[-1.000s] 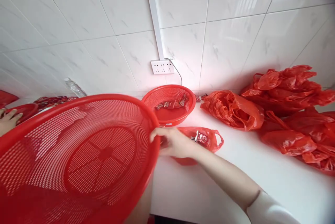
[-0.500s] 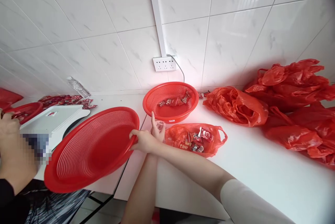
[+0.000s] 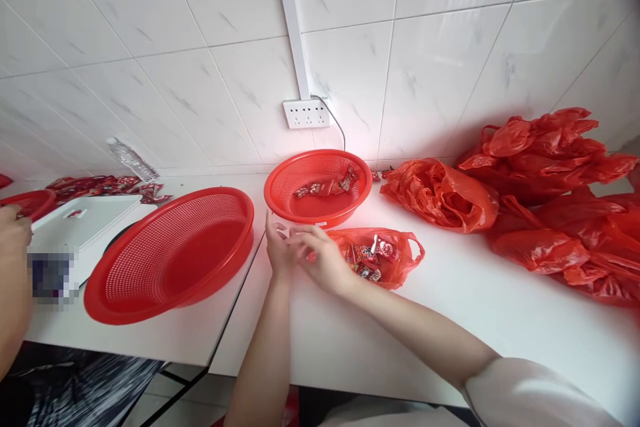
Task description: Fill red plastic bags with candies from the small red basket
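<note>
My left hand [image 3: 280, 247] is raised over the table with its index finger stretched upward; the other fingers are partly hidden behind my right hand. Crossing in front of it, my right hand [image 3: 323, 255] has its fingers loosely bent and apart, slightly blurred, with nothing visible in them. Just beneath my right hand lies the left end of a thin red plastic bag [image 3: 407, 270] with small snack packets [image 3: 385, 248] in it. Behind both hands stands a red mesh basket [image 3: 320, 219] holding several packets. A larger, bare red basket [image 3: 200, 260] rests tilted at the left.
Crumpled red plastic bags [image 3: 540, 250] are piled at the right. At the left are a white tray [image 3: 95, 214], a heap of red packets [image 3: 95, 185] and another person's arm [image 3: 13, 280]. A power strip [image 3: 307, 113] with a cable is on the tiled wall.
My right hand has let go of the large basket's rim and moved right, beside my left hand. That basket now sits lower on the table. The view has shifted slightly.
</note>
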`<state>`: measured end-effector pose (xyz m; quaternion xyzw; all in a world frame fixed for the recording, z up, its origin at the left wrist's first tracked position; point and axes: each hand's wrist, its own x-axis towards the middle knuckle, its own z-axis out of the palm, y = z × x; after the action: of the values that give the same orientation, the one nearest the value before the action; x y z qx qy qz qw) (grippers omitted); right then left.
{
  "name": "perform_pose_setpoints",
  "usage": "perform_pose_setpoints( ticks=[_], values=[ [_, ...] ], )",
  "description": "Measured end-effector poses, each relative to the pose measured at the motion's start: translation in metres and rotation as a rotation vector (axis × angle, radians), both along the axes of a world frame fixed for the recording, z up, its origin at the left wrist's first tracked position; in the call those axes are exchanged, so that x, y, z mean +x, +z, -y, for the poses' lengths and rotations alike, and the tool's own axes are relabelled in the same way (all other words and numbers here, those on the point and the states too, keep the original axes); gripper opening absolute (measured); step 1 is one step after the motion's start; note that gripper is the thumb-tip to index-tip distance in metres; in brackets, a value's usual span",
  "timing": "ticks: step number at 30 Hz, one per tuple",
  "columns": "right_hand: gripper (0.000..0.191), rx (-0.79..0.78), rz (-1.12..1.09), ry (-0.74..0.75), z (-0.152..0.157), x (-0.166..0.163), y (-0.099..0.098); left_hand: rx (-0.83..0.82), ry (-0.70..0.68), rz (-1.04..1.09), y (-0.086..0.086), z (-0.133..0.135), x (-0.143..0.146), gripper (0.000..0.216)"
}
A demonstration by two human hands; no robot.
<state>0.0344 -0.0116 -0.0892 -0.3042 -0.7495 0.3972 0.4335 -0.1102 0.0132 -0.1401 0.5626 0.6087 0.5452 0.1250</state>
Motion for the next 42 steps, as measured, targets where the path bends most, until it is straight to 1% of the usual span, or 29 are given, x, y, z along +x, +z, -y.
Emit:
perform_pose_setpoints(
  ticks=[2,3,4,5,6,8,10,11,12,13,14,16,18,19,20,23,24,25,26,28,30,31,34,37,39,40,42],
  values=[
    [0.027,-0.071,-0.048,-0.007,-0.003,0.049,-0.007,0.074,0.191,-0.057,0.010,-0.001,-0.001,0.055],
    [0.021,-0.112,-0.047,-0.036,-0.004,0.074,-0.012,0.115,0.274,-0.103,0.015,0.000,-0.001,0.049],
    [0.015,-0.150,-0.061,-0.091,-0.005,0.099,-0.017,0.153,0.322,-0.150,0.021,0.003,0.000,0.041],
    [0.013,-0.189,-0.065,-0.122,-0.005,0.124,-0.022,0.178,0.328,-0.197,0.027,0.006,0.001,0.032],
    [0.013,-0.228,-0.079,-0.166,-0.004,0.146,-0.027,0.183,0.298,-0.241,0.032,0.012,0.003,0.024],
    [0.020,-0.318,-0.122,-0.311,0.001,0.186,-0.038,0.110,0.146,-0.354,0.040,0.025,0.007,0.017],
    [0.028,-0.400,-0.144,-0.428,0.007,0.216,-0.047,-0.071,-0.064,-0.499,0.043,0.040,0.013,0.020],
    [0.031,-0.443,-0.151,-0.483,0.010,0.227,-0.051,-0.179,-0.145,-0.575,0.043,0.046,0.016,0.023],
    [0.035,-0.482,-0.160,-0.539,0.012,0.235,-0.055,-0.283,-0.201,-0.647,0.041,0.052,0.019,0.026],
    [0.040,-0.513,-0.174,-0.598,0.013,0.241,-0.059,-0.374,-0.227,-0.711,0.039,0.056,0.022,0.028],
    [0.044,-0.532,-0.190,-0.652,0.014,0.244,-0.062,-0.448,-0.227,-0.764,0.036,0.059,0.024,0.029],
    [0.053,-0.520,-0.210,-0.736,0.013,0.244,-0.068,-0.540,-0.180,-0.819,0.029,0.061,0.028,0.029],
    [0.056,-0.489,-0.167,-0.735,0.011,0.240,-0.070,-0.575,-0.118,-0.807,0.023,0.061,0.029,0.030],
    [0.054,-0.488,-0.129,-0.692,0.010,0.237,-0.070,-0.579,-0.099,-0.781,0.019,0.061,0.029,0.031],
    [0.052,-0.504,-0.093,-0.618,0.010,0.233,-0.069,-0.575,-0.096,-0.742,0.016,0.060,0.029,0.031],
    [0.049,-0.589,-0.052,-0.332,0.011,0.226,-0.061,-0.527,-0.145,-0.537,0.008,0.056,0.027,0.035],
    [0.049,-0.602,-0.057,-0.279,0.010,0.226,-0.057,-0.494,-0.160,-0.432,0.007,0.055,0.026,0.038],
    [0.049,-0.603,-0.060,-0.265,0.010,0.226,-0.052,-0.453,-0.161,-0.313,0.008,0.054,0.026,0.041],
    [0.048,-0.584,-0.060,-0.285,0.008,0.227,-0.046,-0.405,-0.143,-0.188,0.011,0.053,0.026,0.043],
    [0.046,-0.501,-0.070,-0.373,0.004,0.229,-0.032,-0.306,-0.095,0.047,0.024,0.053,0.028,0.042],
    [0.041,-0.379,-0.105,-0.462,-0.002,0.231,-0.012,-0.217,-0.075,0.232,0.045,0.053,0.031,0.038],
    [0.038,-0.304,-0.132,-0.505,-0.004,0.231,0.000,-0.175,-0.095,0.307,0.058,0.054,0.033,0.037],
    [0.026,-0.025,-0.194,-0.646,-0.009,0.223,0.036,-0.008,-0.171,0.478,0.097,0.052,0.039,0.044],
    [0.017,0.237,-0.206,-0.744,-0.010,0.208,0.066,0.070,-0.301,0.591,0.127,0.045,0.045,0.040],
    [0.015,0.334,-0.194,-0.726,-0.009,0.195,0.079,0.070,-0.402,0.636,0.142,0.039,0.051,0.034],
    [0.015,0.363,-0.172,-0.685,-0.008,0.188,0.082,0.062,-0.454,0.654,0.147,0.036,0.056,0.032],
    [0.017,0.403,-0.080,-0.556,-0.007,0.174,0.086,0.034,-0.547,0.680,0.153,0.030,0.067,0.029]
  ],
)
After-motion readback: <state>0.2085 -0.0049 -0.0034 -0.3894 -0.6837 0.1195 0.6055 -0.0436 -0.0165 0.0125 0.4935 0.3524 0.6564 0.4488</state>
